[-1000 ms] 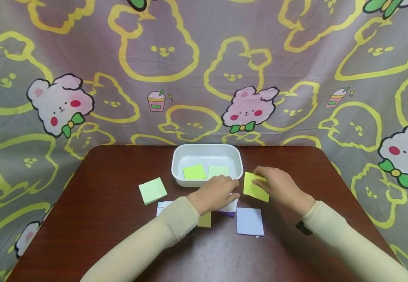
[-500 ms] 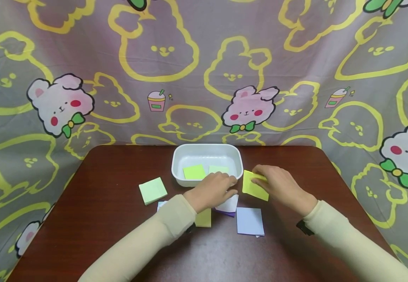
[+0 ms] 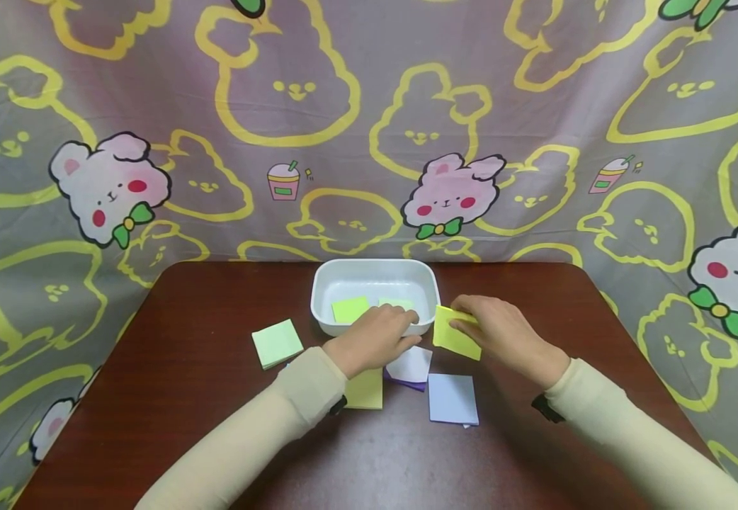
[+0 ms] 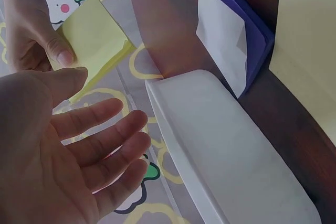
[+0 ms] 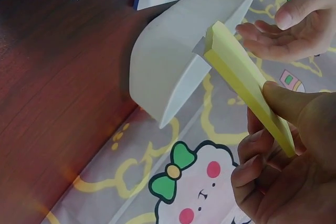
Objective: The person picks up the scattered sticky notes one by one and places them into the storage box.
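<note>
My right hand (image 3: 503, 333) pinches a yellow sticky note pad (image 3: 455, 336) between thumb and fingers, held up just right of the white basin (image 3: 375, 330). In the right wrist view the pad (image 5: 247, 90) shows its thick edge, the thumb on one face and fingers behind. The left hand (image 3: 375, 340) hovers over the basin's near rim with nothing in it; the left wrist view shows its fingers (image 4: 105, 145) spread and loosely bent. Inside the basin lie a bright yellow-green pad (image 3: 350, 309) and a pale green pad (image 3: 396, 304), the latter partly hidden by the left hand.
A pale green pad (image 3: 277, 343) lies left of the basin on the brown table (image 3: 184, 397). In front are a yellow pad (image 3: 365, 391), a white sheet over a purple pad (image 3: 410, 365) and a light blue pad (image 3: 452, 399). A patterned curtain (image 3: 356, 106) hangs behind.
The right hand has brought the yellow pad slightly left and up, closer to the basin. My left hand has shifted a little left and up, uncovering more of the white sheet and the yellow pad.
</note>
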Demonstrator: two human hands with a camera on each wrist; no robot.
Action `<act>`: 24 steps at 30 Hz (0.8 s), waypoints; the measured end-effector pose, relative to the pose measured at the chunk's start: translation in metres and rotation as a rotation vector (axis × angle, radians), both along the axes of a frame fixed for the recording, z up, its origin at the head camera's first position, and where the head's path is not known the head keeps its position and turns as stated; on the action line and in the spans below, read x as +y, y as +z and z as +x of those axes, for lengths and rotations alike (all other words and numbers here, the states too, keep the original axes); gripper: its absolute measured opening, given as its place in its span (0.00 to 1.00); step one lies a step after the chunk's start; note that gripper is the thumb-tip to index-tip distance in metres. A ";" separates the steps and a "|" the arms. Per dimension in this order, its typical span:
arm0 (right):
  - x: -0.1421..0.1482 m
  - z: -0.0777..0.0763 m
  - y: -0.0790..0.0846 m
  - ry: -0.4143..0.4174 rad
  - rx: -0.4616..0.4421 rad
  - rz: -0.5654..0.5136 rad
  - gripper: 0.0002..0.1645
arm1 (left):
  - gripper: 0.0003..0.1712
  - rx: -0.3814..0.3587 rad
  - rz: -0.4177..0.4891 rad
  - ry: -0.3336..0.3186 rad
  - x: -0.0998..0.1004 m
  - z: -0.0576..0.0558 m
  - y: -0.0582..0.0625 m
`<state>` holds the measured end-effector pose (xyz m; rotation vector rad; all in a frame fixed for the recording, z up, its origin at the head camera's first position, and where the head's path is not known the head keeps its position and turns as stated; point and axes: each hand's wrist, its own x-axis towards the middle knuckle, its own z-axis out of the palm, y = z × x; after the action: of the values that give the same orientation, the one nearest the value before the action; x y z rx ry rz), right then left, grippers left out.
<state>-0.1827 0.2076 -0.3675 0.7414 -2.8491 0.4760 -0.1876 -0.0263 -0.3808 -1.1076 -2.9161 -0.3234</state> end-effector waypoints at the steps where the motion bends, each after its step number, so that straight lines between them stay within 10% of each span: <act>1: -0.001 0.000 0.001 0.000 -0.003 -0.001 0.11 | 0.19 -0.002 -0.001 0.004 -0.001 0.000 0.000; 24: -0.019 -0.002 0.001 0.026 -0.005 -0.046 0.12 | 0.22 -0.014 0.030 0.083 -0.019 -0.006 0.005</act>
<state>-0.1850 0.1885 -0.3662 0.7712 -2.8260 0.5455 -0.1933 -0.0456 -0.3757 -0.9806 -2.9489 -0.3727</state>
